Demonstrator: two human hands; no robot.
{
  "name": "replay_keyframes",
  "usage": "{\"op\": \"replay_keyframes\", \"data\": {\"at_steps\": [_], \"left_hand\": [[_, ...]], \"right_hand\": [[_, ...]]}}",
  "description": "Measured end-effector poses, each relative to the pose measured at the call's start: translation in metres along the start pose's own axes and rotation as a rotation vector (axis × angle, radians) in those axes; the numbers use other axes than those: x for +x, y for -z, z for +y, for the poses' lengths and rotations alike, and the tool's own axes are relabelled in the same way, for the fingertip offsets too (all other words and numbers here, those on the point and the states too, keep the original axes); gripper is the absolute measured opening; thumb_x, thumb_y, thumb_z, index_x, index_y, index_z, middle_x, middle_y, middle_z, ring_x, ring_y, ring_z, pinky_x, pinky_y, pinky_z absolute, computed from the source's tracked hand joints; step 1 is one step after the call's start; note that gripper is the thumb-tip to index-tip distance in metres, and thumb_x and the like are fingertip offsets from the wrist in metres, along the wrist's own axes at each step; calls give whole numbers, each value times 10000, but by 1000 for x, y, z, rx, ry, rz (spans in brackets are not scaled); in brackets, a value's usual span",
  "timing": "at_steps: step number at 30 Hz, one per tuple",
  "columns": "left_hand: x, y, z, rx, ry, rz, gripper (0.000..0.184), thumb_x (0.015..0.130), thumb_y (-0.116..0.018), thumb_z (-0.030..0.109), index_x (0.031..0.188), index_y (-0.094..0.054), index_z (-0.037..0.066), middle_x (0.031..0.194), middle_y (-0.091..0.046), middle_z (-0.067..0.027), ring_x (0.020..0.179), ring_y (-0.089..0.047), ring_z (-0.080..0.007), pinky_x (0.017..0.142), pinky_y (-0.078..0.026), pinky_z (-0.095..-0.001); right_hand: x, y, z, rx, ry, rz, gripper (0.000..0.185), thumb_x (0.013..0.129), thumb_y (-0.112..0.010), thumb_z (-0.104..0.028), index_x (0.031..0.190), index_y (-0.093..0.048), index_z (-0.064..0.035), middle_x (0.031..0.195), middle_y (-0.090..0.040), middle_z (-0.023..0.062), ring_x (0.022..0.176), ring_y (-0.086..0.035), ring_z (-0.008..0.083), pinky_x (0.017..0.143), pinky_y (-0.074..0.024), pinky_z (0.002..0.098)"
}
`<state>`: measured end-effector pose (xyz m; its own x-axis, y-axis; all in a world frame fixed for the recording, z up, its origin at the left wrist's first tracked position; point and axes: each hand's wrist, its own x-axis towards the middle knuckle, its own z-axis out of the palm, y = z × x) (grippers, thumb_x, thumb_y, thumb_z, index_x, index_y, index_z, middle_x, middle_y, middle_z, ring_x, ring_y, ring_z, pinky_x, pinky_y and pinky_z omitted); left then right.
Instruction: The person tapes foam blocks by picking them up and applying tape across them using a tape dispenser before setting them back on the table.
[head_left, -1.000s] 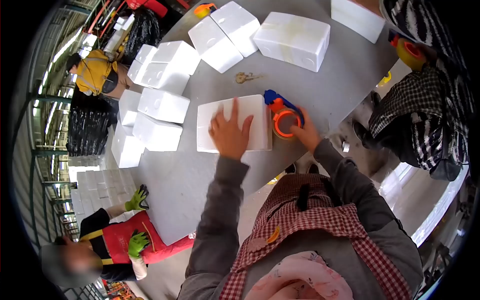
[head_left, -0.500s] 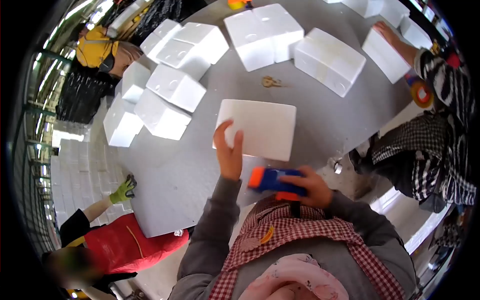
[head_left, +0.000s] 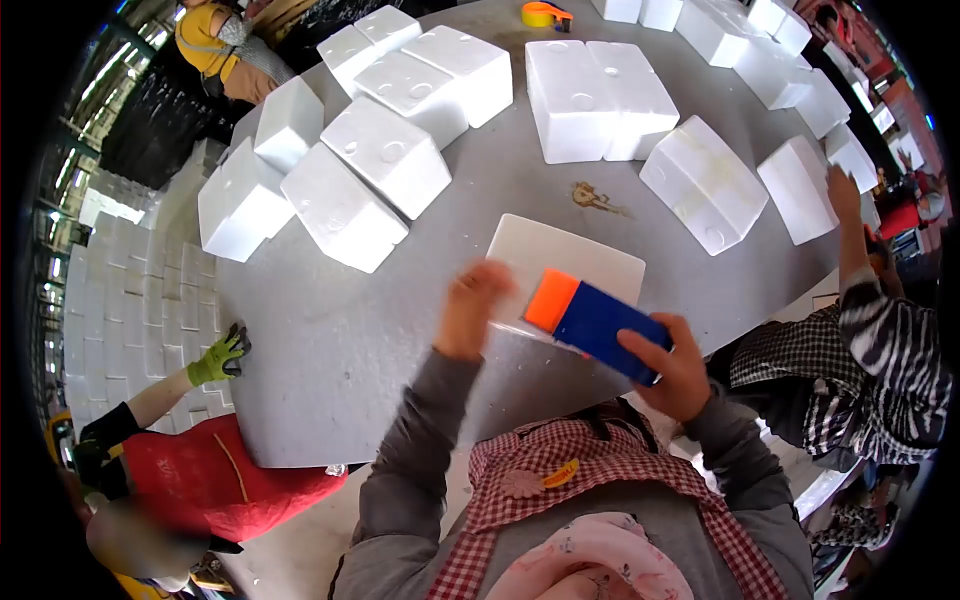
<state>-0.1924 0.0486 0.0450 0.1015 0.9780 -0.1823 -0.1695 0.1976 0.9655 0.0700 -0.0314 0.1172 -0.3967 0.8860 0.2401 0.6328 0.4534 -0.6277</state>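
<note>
In front of me on the grey table lies a white foam block or box [head_left: 575, 250], its near part covered by the tool and my hands. My right hand [head_left: 675, 370] is closed around a blue-and-orange block-shaped hand tool [head_left: 610, 325], held over the box's near edge with its orange end toward the left. I cannot make out exactly what kind of tool it is. My left hand [head_left: 475, 310] hovers by the box's left edge, left of the orange end. Motion smears its fingers, and no object shows in it.
White foam boxes [head_left: 385, 155] stand in groups on the grey table [head_left: 330, 370]. A tape dispenser [head_left: 546, 15] lies at the far edge. A co-worker's gloved hand [head_left: 220, 358] rests at the left edge. At right, another person's hand [head_left: 845, 190] touches a box [head_left: 795, 190].
My right hand has raised the blue-and-orange tool from the table's near side to over the box. My left hand has moved off the box top. The view has shifted.
</note>
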Motion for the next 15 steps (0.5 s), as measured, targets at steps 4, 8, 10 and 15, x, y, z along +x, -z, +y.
{"op": "replay_keyframes", "data": {"at_steps": [4, 8, 10, 15], "left_hand": [[73, 75, -71, 554, -226, 107, 121, 841, -535, 130, 817, -577, 19, 780, -595, -33, 703, -546, -104, 624, -447, -261], [86, 83, -127, 556, 217, 127, 220, 854, -555, 164, 1051, -520, 74, 858, -618, -72, 719, -568, -135, 647, -466, -277], [76, 98, -120, 235, 269, 59, 294, 852, -558, 174, 1124, -471, 104, 906, -616, -70, 744, -575, -144, 668, -466, -284], [52, 104, -94, 108, 24, 436, 454, 861, -509, 228, 1285, -373, 140, 1235, -482, -50, 1049, -512, -172, 843, -413, -357]], "right_hand": [[24, 6, 0, -174, -5, 2, 625, 621, -658, -4, 1191, -521, -222, 1032, -459, 166, 850, -532, 339, 725, -473, 380], [31, -7, 10, -272, -49, -142, 568, 662, -607, -13, 1188, -518, -208, 992, -448, 166, 857, -524, 341, 696, -471, 383], [25, -7, 8, -235, -39, -145, 561, 668, -585, -24, 1191, -511, -216, 965, -446, 158, 843, -516, 331, 670, -468, 386], [12, -15, 15, -239, -5, -131, 577, 677, -593, -34, 1208, -491, -236, 1009, -442, 154, 908, -505, 341, 688, -479, 399]]}}
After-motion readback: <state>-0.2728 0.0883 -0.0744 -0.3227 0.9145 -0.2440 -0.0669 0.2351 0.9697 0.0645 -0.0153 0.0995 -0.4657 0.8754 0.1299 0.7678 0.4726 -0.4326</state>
